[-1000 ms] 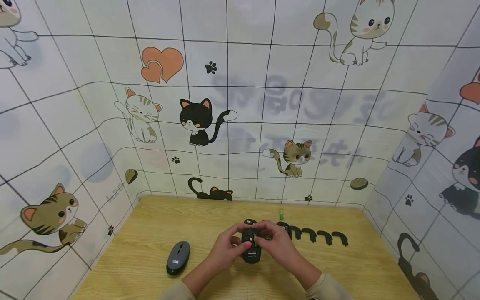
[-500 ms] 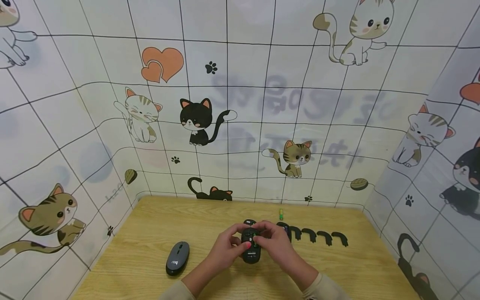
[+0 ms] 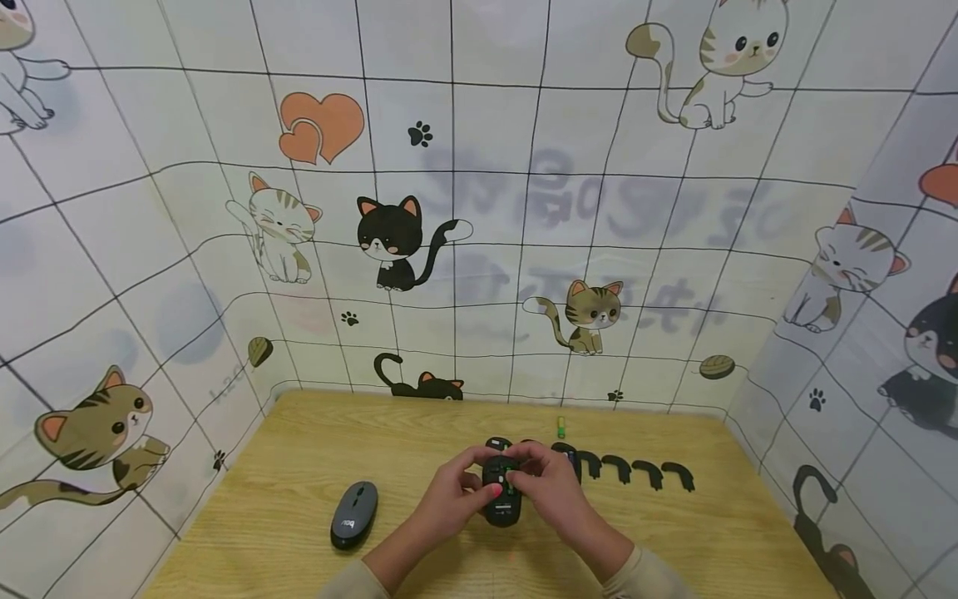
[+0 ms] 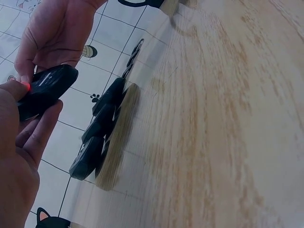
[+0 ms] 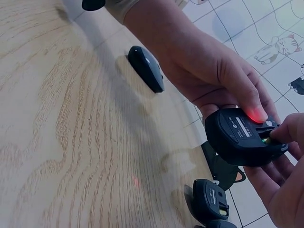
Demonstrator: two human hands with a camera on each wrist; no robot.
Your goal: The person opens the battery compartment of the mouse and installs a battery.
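Toward the left side of the desk [image 3: 299, 466], a grey-topped mouse [image 3: 354, 516] lies by itself with its buttons toward the far edge. Next comes my left hand [image 3: 452, 492], fingers curled round the left side of a black mouse [image 3: 502, 506], the thumb laid across its underside and its tip lit red. I have this black mouse off the wood, between both hands, its printed underside turned up toward me. Its battery slot gapes, and a strip of green [image 5: 266, 140] shows inside. My right hand [image 3: 554, 489] grips the other side, fingers bent round the far end, with the thumb pressed down at that slot. A faint red spot [image 5: 136, 182] falls on the wood nearby.

Just beyond my hands, more black mice stand in a row: one [image 3: 497, 443] past the mouse I hold, a second mostly hidden behind my right hand, and a third [image 3: 567, 457] half covered by it. A small green-and-yellow cylinder [image 3: 561, 428] lies behind that third one. Farther right, four curved black pieces [image 3: 647, 474] run in a line.
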